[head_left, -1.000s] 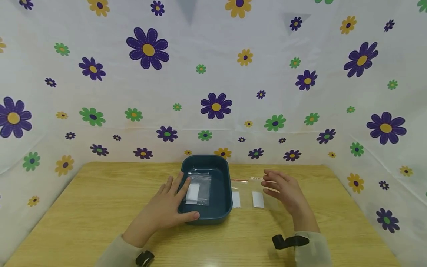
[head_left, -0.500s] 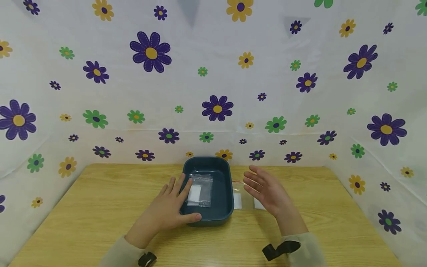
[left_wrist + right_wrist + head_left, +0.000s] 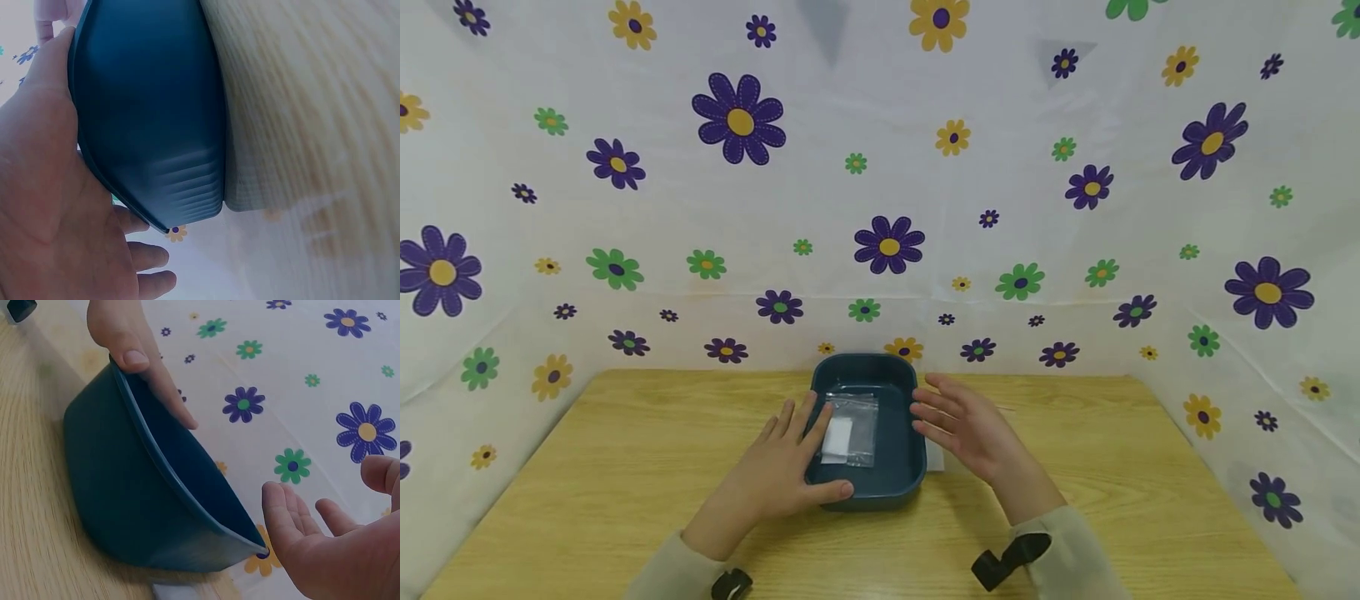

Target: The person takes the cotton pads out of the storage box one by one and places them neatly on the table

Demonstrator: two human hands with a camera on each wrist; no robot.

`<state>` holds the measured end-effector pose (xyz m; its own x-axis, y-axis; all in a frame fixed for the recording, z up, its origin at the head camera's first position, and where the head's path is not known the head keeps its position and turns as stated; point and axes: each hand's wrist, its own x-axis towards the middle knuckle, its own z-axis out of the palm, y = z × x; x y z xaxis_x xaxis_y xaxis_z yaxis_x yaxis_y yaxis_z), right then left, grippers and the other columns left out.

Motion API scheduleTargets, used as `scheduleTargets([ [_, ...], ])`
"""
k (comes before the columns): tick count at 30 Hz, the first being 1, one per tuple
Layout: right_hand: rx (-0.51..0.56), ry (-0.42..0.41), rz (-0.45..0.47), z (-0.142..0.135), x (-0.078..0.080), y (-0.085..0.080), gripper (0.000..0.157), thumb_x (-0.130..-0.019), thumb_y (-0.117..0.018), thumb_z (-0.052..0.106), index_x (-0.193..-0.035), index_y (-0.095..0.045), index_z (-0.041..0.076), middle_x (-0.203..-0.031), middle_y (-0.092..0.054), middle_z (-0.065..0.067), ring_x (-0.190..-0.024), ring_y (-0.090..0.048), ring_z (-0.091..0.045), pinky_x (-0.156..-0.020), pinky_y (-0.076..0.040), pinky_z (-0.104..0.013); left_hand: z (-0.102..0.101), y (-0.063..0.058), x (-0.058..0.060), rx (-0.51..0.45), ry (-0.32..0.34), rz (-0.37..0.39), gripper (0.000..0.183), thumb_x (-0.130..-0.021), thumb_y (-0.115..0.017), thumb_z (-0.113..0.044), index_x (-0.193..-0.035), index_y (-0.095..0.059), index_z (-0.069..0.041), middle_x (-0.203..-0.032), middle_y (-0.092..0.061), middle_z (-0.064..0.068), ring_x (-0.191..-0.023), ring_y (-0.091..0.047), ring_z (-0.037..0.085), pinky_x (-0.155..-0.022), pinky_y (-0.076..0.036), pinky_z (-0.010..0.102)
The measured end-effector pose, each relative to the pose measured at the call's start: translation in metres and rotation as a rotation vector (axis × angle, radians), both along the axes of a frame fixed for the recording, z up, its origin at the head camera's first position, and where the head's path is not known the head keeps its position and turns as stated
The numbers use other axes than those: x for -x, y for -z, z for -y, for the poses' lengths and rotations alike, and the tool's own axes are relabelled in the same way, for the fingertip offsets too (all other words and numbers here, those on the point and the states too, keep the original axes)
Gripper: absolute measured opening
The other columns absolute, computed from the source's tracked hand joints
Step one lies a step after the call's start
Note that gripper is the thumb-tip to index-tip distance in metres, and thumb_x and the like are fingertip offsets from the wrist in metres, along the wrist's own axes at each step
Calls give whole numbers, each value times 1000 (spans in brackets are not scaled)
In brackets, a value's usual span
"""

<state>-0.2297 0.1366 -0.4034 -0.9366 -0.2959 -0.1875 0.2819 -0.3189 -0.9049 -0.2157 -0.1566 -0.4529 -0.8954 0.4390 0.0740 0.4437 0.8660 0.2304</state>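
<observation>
A dark teal plastic bin (image 3: pixel 880 502) stands on the table, its floor partly covered by clear zip bags (image 3: pixel 862 429) with a white packet (image 3: pixel 837 440) inside. My left hand (image 3: pixel 775 471) rests across the bin's left rim with straight, spread fingers; the left wrist view shows its palm (image 3: pixel 47 181) against that rim. My right hand (image 3: pixel 973 437) holds nothing, fingers fairly straight, its fingertips at the bin's right rim. Whether they touch it I cannot tell. Beneath this hand lies another white packet (image 3: pixel 935 456), mostly hidden; its edge (image 3: pixel 175 591) shows in the right wrist view.
The wooden table (image 3: pixel 662 450) runs back to a white cloth (image 3: pixel 1015 183) printed with flowers, which also encloses both sides. Each wrist wears a black strap; the right one (image 3: pixel 1011 562) shows near the front of the table.
My right hand has moved left, from the right of the bags on the table to the bin's right rim, covering most of those bags. The left hand has stayed on the bin.
</observation>
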Motion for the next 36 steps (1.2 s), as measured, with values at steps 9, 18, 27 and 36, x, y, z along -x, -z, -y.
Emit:
scheduleTargets([
  [9,12,-44,33,18,4,-1,59,-106,-47,31,-157,-28,8,-157,-34,-23,-141,-41,-38,-109,-44,-42,0,-2,0,4,-12,2,114,-77,-49,-87,-160,-20,-14,-167,-8,16,-150,-9,48,-117,-20,64],
  [18,31,-58,82,35,8,3,60,-105,-49,31,-157,-27,8,-156,-36,-24,-142,-40,-38,-111,-42,-44,-1,-3,-1,-3,-9,16,113,-78,-49,-87,-161,-20,-14,-167,-7,16,-151,-8,47,-118,-18,64],
  [27,52,-56,129,50,8,7,59,-106,-46,31,-157,-26,8,-156,-36,-24,-143,-38,-39,-110,-43,-45,-1,0,0,-6,-4,2,112,-79,-50,-85,-160,-21,-13,-167,-8,16,-150,-9,48,-117,-20,65],
  [36,68,-30,160,60,13,12,58,-107,-42,27,-158,-22,7,-158,-31,-27,-145,-34,-40,-113,-39,-46,0,1,0,-13,-4,3,111,-80,-52,-83,-160,-20,-13,-168,-6,16,-151,-7,47,-117,-19,65],
])
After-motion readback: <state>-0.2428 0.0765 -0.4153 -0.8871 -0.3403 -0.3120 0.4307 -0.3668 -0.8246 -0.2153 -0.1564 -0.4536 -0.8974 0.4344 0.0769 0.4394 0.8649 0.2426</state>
